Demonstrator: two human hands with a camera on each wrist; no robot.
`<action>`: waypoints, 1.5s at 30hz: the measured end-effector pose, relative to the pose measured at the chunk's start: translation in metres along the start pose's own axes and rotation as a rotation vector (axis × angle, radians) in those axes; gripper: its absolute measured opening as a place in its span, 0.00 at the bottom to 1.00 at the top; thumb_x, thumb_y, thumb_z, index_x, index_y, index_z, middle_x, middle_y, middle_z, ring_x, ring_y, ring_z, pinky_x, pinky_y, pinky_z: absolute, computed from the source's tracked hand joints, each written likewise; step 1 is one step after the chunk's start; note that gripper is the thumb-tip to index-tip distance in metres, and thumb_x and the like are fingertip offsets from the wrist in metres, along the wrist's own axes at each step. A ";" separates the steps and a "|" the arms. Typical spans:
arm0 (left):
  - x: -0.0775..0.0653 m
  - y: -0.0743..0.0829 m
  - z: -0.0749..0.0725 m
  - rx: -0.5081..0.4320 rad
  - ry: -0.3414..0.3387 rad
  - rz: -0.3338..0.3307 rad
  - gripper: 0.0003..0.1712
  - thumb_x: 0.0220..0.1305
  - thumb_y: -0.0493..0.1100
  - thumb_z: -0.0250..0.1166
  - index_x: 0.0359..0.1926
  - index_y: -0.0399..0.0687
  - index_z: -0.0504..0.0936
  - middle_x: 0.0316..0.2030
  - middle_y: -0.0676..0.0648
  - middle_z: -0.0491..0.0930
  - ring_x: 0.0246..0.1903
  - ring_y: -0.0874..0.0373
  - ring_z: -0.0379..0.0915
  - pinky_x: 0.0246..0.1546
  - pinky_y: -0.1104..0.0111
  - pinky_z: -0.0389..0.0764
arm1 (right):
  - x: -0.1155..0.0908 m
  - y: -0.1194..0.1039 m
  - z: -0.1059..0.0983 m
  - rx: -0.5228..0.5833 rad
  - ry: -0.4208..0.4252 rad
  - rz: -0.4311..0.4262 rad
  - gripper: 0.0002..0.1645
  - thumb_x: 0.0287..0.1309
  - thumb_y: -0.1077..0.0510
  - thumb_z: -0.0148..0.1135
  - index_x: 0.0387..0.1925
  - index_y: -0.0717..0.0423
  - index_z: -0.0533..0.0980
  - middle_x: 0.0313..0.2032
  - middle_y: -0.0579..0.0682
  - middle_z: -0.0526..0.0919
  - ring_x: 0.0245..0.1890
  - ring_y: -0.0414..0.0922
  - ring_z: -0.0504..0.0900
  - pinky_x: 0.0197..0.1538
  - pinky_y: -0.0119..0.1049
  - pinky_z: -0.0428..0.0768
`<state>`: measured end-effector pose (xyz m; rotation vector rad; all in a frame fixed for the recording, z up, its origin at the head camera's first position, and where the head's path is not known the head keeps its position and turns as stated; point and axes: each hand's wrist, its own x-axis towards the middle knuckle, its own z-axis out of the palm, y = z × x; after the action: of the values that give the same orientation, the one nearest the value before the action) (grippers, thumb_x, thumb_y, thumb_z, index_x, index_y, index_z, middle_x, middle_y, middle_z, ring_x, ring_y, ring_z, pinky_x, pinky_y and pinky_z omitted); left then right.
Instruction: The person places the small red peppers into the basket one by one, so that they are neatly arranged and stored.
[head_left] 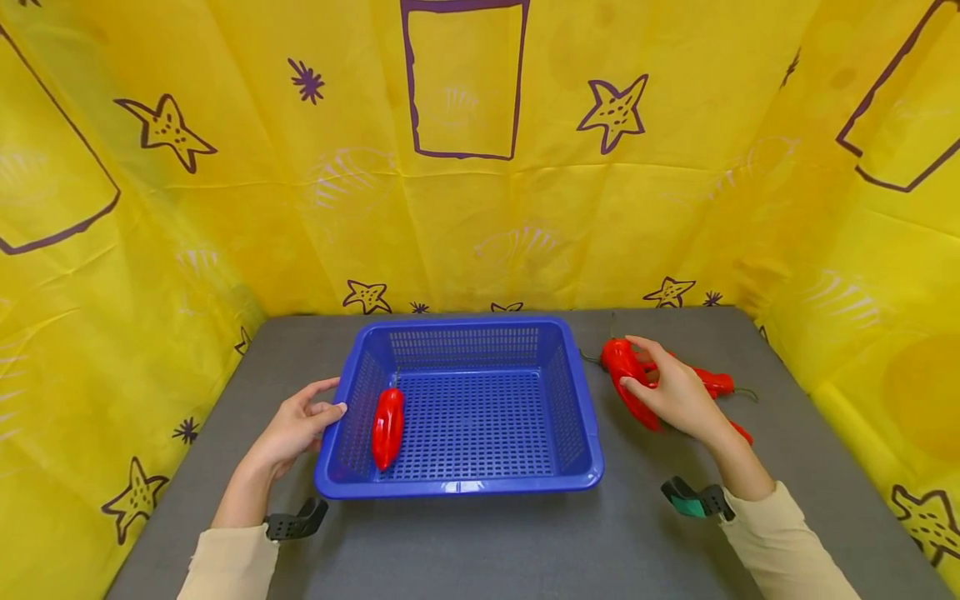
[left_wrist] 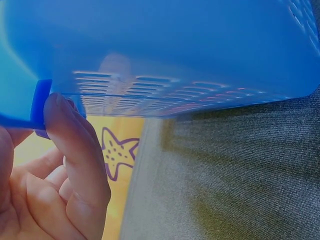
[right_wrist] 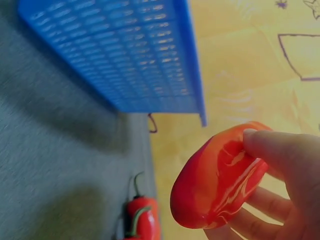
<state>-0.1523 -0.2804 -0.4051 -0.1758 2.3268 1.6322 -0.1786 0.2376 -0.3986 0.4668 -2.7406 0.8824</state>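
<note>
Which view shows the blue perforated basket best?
Head: the blue perforated basket shows rim, walls and floor, the left hand covering a bit of rim. Left wrist: just part of its outside, close up. Right wrist: part of an outer wall and rim.

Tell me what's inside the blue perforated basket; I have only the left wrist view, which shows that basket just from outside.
Observer: In the head view, one long red pepper lies in the blue perforated basket, near its left wall.
Operator: Good. The right hand is out of my picture; what is it doing?
Observer: The right hand holds a second red pepper, raised off the gray table, to the right of the basket.
</note>
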 end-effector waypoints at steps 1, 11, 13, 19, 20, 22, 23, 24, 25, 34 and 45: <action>0.000 0.000 0.000 -0.001 -0.002 0.002 0.38 0.63 0.47 0.59 0.68 0.45 0.52 0.37 0.39 0.80 0.30 0.48 0.81 0.32 0.56 0.83 | 0.002 -0.002 -0.001 0.005 -0.005 0.004 0.37 0.52 0.58 0.65 0.63 0.54 0.61 0.45 0.62 0.79 0.33 0.53 0.82 0.39 0.51 0.81; -0.001 0.000 0.000 0.004 -0.003 0.002 0.38 0.63 0.48 0.59 0.69 0.45 0.51 0.38 0.38 0.79 0.31 0.48 0.81 0.32 0.56 0.83 | 0.025 -0.018 -0.014 0.014 -0.026 0.028 0.38 0.55 0.54 0.63 0.64 0.54 0.59 0.44 0.62 0.77 0.36 0.55 0.81 0.38 0.51 0.81; -0.001 0.000 0.000 0.005 -0.003 0.000 0.39 0.63 0.49 0.59 0.69 0.46 0.51 0.38 0.38 0.79 0.31 0.49 0.81 0.32 0.56 0.83 | 0.030 -0.022 -0.015 0.003 -0.029 0.030 0.38 0.55 0.54 0.63 0.64 0.54 0.59 0.44 0.61 0.77 0.35 0.54 0.81 0.38 0.50 0.80; -0.001 0.001 0.000 -0.007 -0.008 0.001 0.38 0.63 0.48 0.59 0.69 0.45 0.51 0.36 0.39 0.79 0.30 0.49 0.81 0.33 0.55 0.83 | 0.042 -0.035 -0.017 0.017 -0.054 0.026 0.39 0.55 0.53 0.62 0.66 0.53 0.57 0.46 0.61 0.76 0.35 0.53 0.81 0.38 0.49 0.80; -0.002 0.000 0.000 -0.013 -0.011 0.002 0.38 0.63 0.47 0.59 0.69 0.45 0.51 0.35 0.40 0.79 0.30 0.49 0.81 0.33 0.55 0.83 | 0.043 -0.038 -0.017 0.022 -0.061 0.021 0.39 0.55 0.53 0.62 0.66 0.53 0.57 0.46 0.61 0.76 0.35 0.52 0.82 0.38 0.48 0.81; -0.002 0.000 0.000 -0.022 -0.014 0.004 0.38 0.63 0.47 0.59 0.68 0.45 0.51 0.35 0.40 0.79 0.30 0.49 0.81 0.33 0.54 0.83 | 0.047 -0.042 -0.016 0.037 -0.077 0.011 0.40 0.55 0.54 0.62 0.67 0.52 0.56 0.47 0.61 0.76 0.34 0.52 0.82 0.37 0.46 0.81; -0.002 0.000 0.000 -0.026 -0.015 0.004 0.38 0.63 0.47 0.59 0.68 0.45 0.51 0.34 0.40 0.79 0.30 0.49 0.81 0.33 0.54 0.82 | 0.048 -0.044 -0.016 0.046 -0.085 0.008 0.40 0.55 0.54 0.63 0.67 0.52 0.56 0.47 0.61 0.76 0.34 0.52 0.82 0.36 0.45 0.82; -0.002 0.000 0.000 -0.024 -0.015 0.004 0.38 0.63 0.47 0.59 0.69 0.45 0.51 0.34 0.40 0.79 0.30 0.49 0.81 0.33 0.54 0.83 | 0.050 -0.045 -0.015 0.052 -0.089 0.006 0.41 0.55 0.53 0.63 0.67 0.52 0.56 0.47 0.61 0.76 0.33 0.51 0.82 0.35 0.44 0.82; -0.002 0.000 0.000 -0.022 -0.015 0.004 0.38 0.63 0.47 0.59 0.69 0.45 0.51 0.34 0.40 0.79 0.30 0.49 0.81 0.33 0.54 0.83 | 0.051 -0.046 -0.014 0.058 -0.093 0.004 0.41 0.55 0.53 0.63 0.67 0.53 0.56 0.47 0.61 0.76 0.33 0.51 0.83 0.35 0.44 0.82; -0.002 0.000 0.000 -0.011 -0.013 0.001 0.38 0.63 0.48 0.59 0.69 0.46 0.51 0.34 0.40 0.79 0.30 0.49 0.81 0.32 0.56 0.83 | 0.062 -0.058 -0.005 0.080 -0.105 0.011 0.40 0.55 0.53 0.63 0.66 0.51 0.57 0.45 0.62 0.77 0.28 0.46 0.82 0.30 0.38 0.81; -0.001 0.001 -0.001 -0.010 -0.015 -0.006 0.38 0.64 0.48 0.58 0.69 0.46 0.50 0.35 0.40 0.79 0.30 0.48 0.81 0.32 0.56 0.83 | 0.073 -0.075 0.015 0.157 -0.136 0.014 0.39 0.54 0.54 0.64 0.65 0.51 0.57 0.45 0.61 0.76 0.28 0.47 0.82 0.27 0.36 0.82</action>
<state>-0.1520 -0.2811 -0.4038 -0.1718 2.3057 1.6375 -0.2199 0.1544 -0.3484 0.5557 -2.8113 1.1134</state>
